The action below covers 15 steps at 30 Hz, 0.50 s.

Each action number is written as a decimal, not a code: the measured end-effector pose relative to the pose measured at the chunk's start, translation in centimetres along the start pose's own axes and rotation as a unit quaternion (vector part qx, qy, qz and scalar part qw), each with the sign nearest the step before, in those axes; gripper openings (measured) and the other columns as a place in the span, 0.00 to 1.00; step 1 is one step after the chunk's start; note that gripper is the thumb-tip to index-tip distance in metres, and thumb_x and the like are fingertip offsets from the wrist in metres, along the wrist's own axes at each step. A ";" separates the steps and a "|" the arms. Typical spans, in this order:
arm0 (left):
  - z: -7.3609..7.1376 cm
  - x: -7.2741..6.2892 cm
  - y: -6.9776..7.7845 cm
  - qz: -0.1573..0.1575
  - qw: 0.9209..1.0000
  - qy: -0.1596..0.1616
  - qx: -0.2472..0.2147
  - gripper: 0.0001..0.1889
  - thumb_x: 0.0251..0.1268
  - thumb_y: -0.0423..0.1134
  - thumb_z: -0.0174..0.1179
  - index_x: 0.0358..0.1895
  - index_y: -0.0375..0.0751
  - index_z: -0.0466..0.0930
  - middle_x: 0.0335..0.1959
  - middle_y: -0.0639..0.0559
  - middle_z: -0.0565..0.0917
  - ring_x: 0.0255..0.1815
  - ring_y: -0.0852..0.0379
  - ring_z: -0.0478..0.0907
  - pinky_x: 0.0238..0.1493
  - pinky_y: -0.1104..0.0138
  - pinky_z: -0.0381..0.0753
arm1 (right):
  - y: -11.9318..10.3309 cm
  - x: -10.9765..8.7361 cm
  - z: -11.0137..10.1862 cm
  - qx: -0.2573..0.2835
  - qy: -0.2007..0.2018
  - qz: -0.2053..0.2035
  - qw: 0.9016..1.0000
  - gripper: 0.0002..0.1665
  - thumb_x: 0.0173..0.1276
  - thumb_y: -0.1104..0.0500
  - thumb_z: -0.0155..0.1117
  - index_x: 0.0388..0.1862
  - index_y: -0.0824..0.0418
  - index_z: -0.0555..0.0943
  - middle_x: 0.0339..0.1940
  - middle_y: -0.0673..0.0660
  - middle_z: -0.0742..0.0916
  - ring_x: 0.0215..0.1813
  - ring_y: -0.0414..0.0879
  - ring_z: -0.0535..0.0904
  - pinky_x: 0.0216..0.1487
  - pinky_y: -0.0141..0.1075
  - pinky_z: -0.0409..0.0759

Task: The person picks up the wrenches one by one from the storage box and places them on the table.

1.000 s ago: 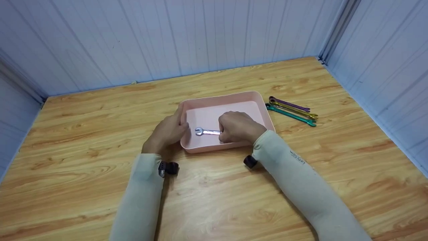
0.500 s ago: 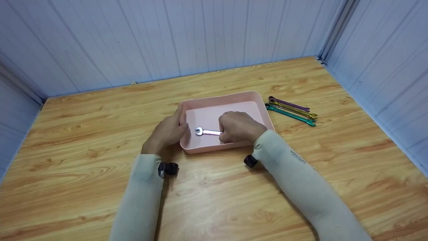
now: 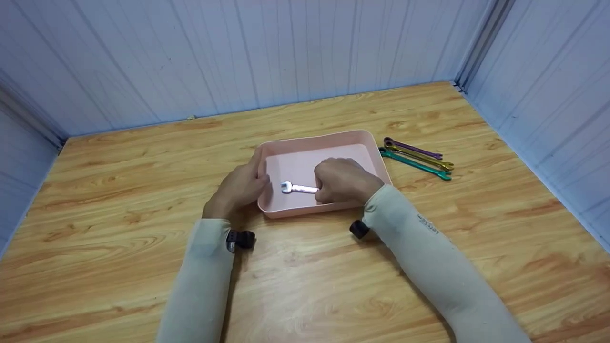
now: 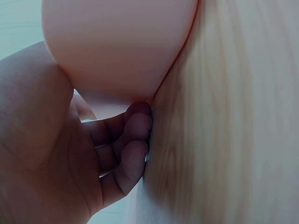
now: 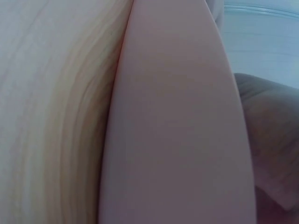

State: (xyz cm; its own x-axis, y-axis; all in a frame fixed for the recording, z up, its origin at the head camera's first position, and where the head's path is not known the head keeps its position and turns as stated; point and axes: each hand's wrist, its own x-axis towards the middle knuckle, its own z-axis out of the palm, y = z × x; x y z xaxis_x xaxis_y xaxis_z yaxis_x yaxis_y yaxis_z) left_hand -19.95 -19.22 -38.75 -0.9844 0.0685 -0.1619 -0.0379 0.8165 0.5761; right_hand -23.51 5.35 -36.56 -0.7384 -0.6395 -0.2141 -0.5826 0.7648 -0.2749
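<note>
A shallow pink tray (image 3: 281,212) lies on the wooden table. My left hand (image 3: 241,184) grips its left wall in the head view, the thumb over the rim. In the left wrist view, the curled fingers (image 4: 134,161) press against the outside of the tray low down, near the tabletop. Inside the tray, my right hand (image 3: 345,180) holds a silver wrench (image 3: 302,189) in a fist. The wrench's open-ended jaw points left, and its other end is hidden by the hand. The right wrist view shows mostly the tray's outer wall (image 5: 173,116), with part of the hand behind it.
Right of the tray, a purple wrench (image 3: 417,149), a gold wrench (image 3: 424,158) and a green wrench (image 3: 417,165) lie close together on the table (image 3: 295,276). Pale panel walls (image 3: 267,52) stand behind and at both sides.
My right hand and the silver wrench have shifted very slightly to the right within the tray. The left hand keeps its hold on the tray, and the colored wrenches stay put.
</note>
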 end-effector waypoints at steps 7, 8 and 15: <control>0.0 0.0 0.1 -0.014 1.000 -0.005 -0.005 0.39 0.77 0.49 0.44 0.82 0.57 0.32 0.67 0.42 0.72 0.56 0.46 0.72 0.65 0.52 0.67 | -0.2 0.0 -0.2 -0.006 -0.013 0.006 1.000 0.06 0.59 0.55 0.69 0.26 0.55 0.84 0.23 0.50 0.80 0.28 0.45 0.74 0.27 0.38 0.69; 0.0 0.1 0.1 -0.015 1.000 -0.007 -0.004 0.40 0.77 0.48 0.44 0.82 0.56 0.32 0.66 0.41 0.72 0.56 0.46 0.72 0.64 0.52 0.67 | -0.2 0.0 -0.2 -0.007 -0.014 0.006 1.000 0.06 0.59 0.55 0.69 0.26 0.55 0.84 0.23 0.50 0.80 0.28 0.45 0.74 0.28 0.38 0.69; -0.1 0.1 0.0 -0.010 1.000 -0.011 -0.004 0.41 0.74 0.46 0.46 0.83 0.55 0.32 0.61 0.41 0.73 0.55 0.46 0.71 0.60 0.53 0.67 | -0.2 -0.1 -0.3 -0.002 -0.017 0.009 1.000 0.07 0.58 0.55 0.68 0.24 0.56 0.83 0.21 0.50 0.78 0.28 0.45 0.74 0.28 0.38 0.68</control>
State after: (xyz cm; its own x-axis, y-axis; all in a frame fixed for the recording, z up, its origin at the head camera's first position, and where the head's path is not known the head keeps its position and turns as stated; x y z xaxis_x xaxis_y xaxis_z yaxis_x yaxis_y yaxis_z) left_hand -20.04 -19.24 -38.68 -0.9794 0.0648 -0.1914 -0.0592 0.8136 0.5784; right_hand -23.38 5.30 -36.16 -0.7373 -0.6272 -0.2508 -0.5703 0.7770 -0.2666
